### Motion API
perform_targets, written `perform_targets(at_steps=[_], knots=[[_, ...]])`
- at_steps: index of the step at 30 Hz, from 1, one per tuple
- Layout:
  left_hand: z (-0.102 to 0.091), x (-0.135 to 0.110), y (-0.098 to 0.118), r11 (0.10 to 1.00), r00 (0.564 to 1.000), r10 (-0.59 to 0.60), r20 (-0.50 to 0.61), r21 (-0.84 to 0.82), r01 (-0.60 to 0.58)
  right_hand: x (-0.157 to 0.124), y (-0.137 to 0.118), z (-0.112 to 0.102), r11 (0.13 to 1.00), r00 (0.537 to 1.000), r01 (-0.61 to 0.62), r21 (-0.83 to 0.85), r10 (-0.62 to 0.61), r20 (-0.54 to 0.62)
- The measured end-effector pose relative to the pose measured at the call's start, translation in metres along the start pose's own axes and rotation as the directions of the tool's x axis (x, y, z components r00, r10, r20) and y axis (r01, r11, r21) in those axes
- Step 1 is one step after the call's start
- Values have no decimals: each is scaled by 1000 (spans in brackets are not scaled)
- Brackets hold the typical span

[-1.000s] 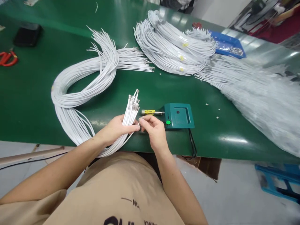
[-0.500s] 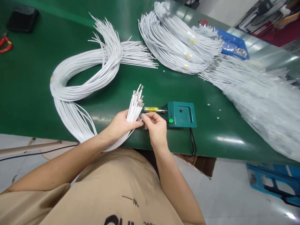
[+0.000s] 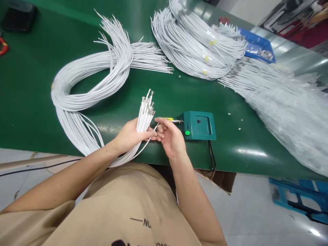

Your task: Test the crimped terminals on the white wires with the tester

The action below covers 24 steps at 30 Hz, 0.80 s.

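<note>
A bundle of white wires [image 3: 143,119] with metal terminals on its ends stands up out of my left hand [image 3: 130,135], which is closed around it. One white wire [image 3: 151,137] bends away from that bundle to my right hand [image 3: 170,135]. My right fingers are curled about this wire near its end; the tip is partly hidden. Just beyond the right hand, a teal device [image 3: 200,124] with a green button sits on the table, and a yellow-and-metal tool [image 3: 169,119] projects from its left side.
A large looped bundle of white wires [image 3: 61,97] lies to the left on the green table [image 3: 33,119]. Coiled wires [image 3: 189,48] and plastic-covered wires [image 3: 289,102] occupy the right, near a blue tray [image 3: 258,42] of small metal parts. Below is a blue stool [image 3: 299,198].
My right hand has turned and its fingers have opened out somewhat. A single wire now stands apart from the bundle, toward that hand. My left hand keeps its hold.
</note>
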<state>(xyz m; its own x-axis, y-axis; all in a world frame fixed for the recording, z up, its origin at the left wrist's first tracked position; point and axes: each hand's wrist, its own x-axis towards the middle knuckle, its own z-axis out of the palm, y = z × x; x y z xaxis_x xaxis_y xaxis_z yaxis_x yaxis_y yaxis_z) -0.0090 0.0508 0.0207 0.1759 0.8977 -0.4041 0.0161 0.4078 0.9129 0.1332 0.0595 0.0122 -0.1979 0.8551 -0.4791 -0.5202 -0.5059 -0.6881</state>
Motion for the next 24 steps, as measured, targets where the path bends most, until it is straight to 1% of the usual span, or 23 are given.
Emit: perform_targets(at_steps=[3, 5, 7, 12, 14, 16, 18, 20, 22, 24], knots=[[1, -1, 1, 1000, 999, 10, 35, -21, -9, 5, -6, 3, 996, 999, -30, -82, 32, 22], [1, -1, 2, 1000, 998, 21, 53, -24, -20, 8, -6, 4, 993, 998, -53, -108, 57, 28], [0, -1, 2, 999, 998, 30, 52, -18, -29, 9, -2, 3, 993, 997, -70, -94, 73, 28], [-3, -1, 3, 999, 999, 33, 20, 18, -33, 4, 4, -4, 995, 995, -91, 27, 90, 40], [-3, -1, 3, 999, 999, 34, 9, 29, -34, 0, 4, -5, 995, 996, -88, 40, 87, 33], [-3, -1, 2, 999, 999, 36, -2, 38, -36, -3, 5, -5, 998, 998, -67, 16, 67, 8], [-2, -1, 1, 999, 999, 39, -10, 33, -38, -6, 4, -4, 999, 999, -11, -45, 10, -32], [-2, -1, 0, 999, 999, 44, -13, 14, -43, -8, 4, -3, 983, 994, 72, -171, -85, -71], [-1, -1, -1, 999, 999, 36, -16, -26, -36, -9, 3, -2, 926, 978, 150, -347, -191, -86], [-1, 0, -1, 997, 1000, 14, -11, -82, -15, -10, 2, -1, 820, 952, 221, -529, -299, -65]])
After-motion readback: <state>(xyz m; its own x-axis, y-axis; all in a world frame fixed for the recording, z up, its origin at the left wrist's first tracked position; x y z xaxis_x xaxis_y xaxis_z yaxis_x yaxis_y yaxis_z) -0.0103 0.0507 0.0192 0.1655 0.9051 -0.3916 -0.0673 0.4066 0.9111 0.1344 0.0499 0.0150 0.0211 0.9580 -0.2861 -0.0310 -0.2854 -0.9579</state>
